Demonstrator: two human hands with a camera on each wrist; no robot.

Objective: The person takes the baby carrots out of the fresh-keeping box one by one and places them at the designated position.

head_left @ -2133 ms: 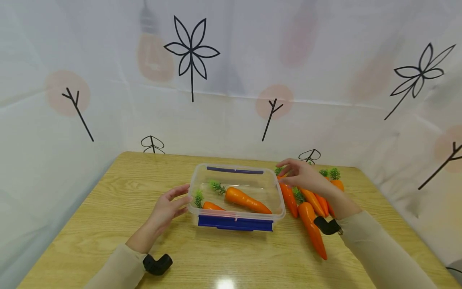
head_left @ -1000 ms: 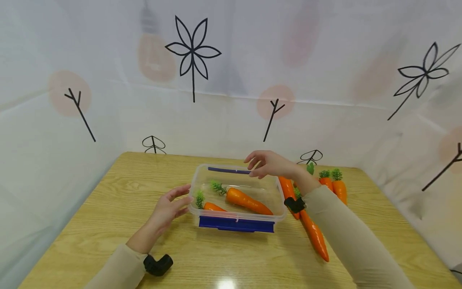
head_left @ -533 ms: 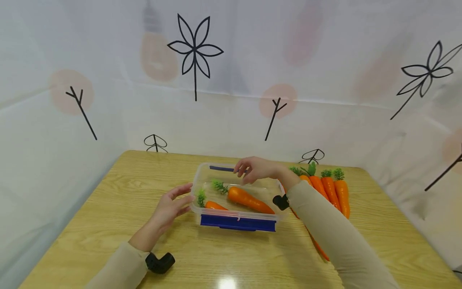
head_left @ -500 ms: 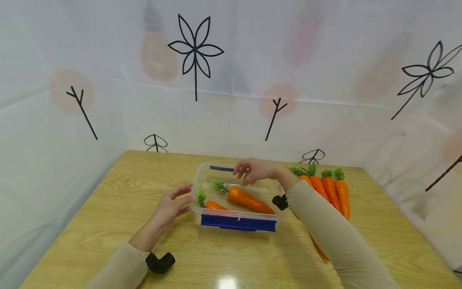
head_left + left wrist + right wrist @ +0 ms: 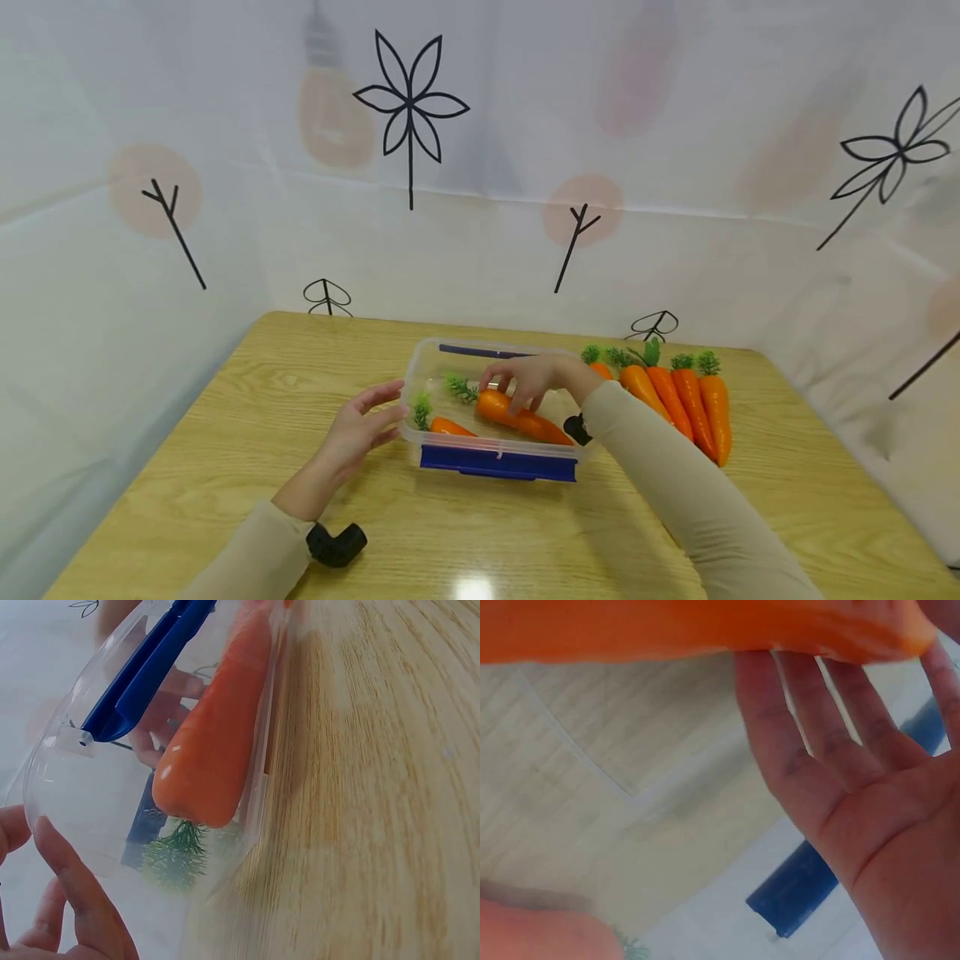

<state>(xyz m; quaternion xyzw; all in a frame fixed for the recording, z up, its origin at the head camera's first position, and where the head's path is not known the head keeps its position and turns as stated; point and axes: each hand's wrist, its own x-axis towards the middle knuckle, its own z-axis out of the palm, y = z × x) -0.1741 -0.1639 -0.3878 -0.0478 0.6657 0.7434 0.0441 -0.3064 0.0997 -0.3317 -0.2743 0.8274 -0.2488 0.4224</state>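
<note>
A clear plastic food container (image 5: 491, 442) with blue side clips stands lidless on the table. Inside lie two glossy orange carrots with green tops. My right hand (image 5: 532, 377) reaches into it and grips the larger carrot (image 5: 542, 427), its thumb in front and its fingers behind. The right wrist view has that carrot (image 5: 667, 630) across the top, with the fingers passing behind it. The other carrot (image 5: 210, 765) lies along the front wall, partly hidden in the head view. With relaxed, spread fingers, my left hand (image 5: 360, 429) touches the container's left end.
Several more carrots (image 5: 675, 400) lie side by side on the wooden table (image 5: 300, 367), right of the container; my right forearm hides part of that area. A patterned cloth (image 5: 480, 275) hangs behind the table and along its sides.
My right hand has moved left from the loose carrots, over the container, then down into it, where it has taken hold of the larger carrot. The left hand stays at the container's left end.
</note>
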